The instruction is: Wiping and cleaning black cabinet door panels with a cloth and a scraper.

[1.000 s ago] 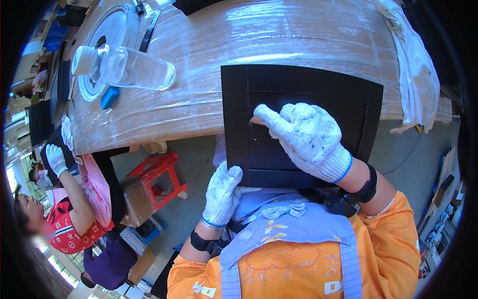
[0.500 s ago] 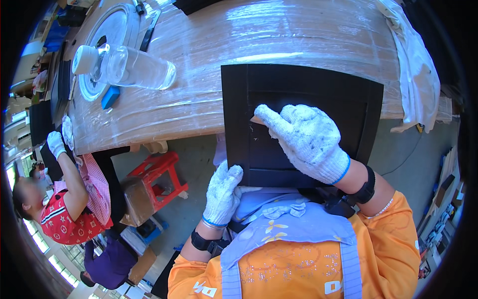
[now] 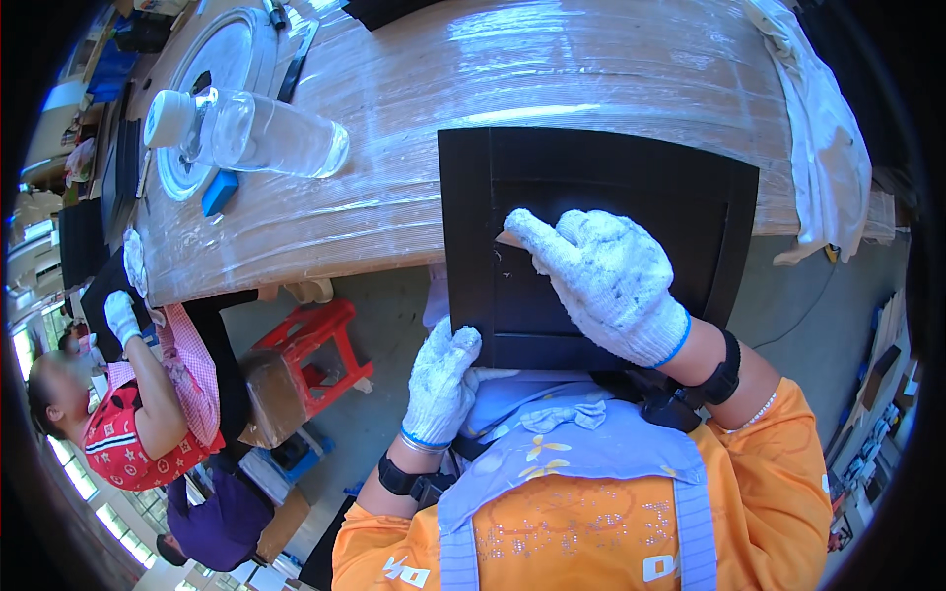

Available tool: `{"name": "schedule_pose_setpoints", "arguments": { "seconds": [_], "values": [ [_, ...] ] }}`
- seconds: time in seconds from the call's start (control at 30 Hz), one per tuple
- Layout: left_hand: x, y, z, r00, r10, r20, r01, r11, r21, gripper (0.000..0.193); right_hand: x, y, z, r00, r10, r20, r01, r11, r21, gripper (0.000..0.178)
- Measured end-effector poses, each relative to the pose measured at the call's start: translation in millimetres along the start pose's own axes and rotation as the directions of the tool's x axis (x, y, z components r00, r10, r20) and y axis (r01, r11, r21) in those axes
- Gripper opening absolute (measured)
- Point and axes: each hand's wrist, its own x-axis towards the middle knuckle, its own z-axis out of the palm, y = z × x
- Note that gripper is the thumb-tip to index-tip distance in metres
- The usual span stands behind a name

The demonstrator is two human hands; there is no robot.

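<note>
A black framed panel [image 3: 601,177], like a cabinet door with a recessed middle, lies partly on the plastic-wrapped table and reaches over its near edge toward my apron. My left hand [image 3: 439,382], in a white knit glove, grips the panel's near left corner, thumb along the edge. Over the panel's middle is my right hand [image 3: 613,281], gloved and smudged grey. Its fingers are closed on a small tan flat piece [image 3: 506,238], whose tip shows under the index finger near the left inner frame line. The rest of that piece is hidden by the glove.
On the table [image 3: 394,207] lie a clear bottle [image 3: 266,133], a blue block [image 3: 219,192] and a round pale disc [image 3: 177,177]. White cloth [image 3: 813,128] hangs off the right end. A red stool [image 3: 320,355] stands on the floor at left, near a person in red [image 3: 138,433].
My hands and the panel look almost unmoved, with only a slight shift of my right hand. At left, the co-worker's gloved hand has moved a little nearer and to the right.
</note>
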Motion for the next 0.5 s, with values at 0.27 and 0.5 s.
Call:
{"name": "schedule_pose_setpoints", "arguments": {
  "seconds": [0.27, 0.5],
  "values": [
    [-0.1, 2.1, 0.5, 1.000, -0.005, 0.012, 0.005, 1.000, -0.012, 0.034, -1.7, 1.3, 0.2, 0.999, -0.031, -0.012, 0.031, 0.999, -0.017, 0.038],
    [1.3, 0.5, -0.9, 1.000, -0.018, 0.010, 0.018, 1.000, 0.021, 0.036, -1.6, 3.3, -1.2, 1.000, -0.006, -0.007, 0.006, 1.000, 0.013, 0.040]
  ]
}}
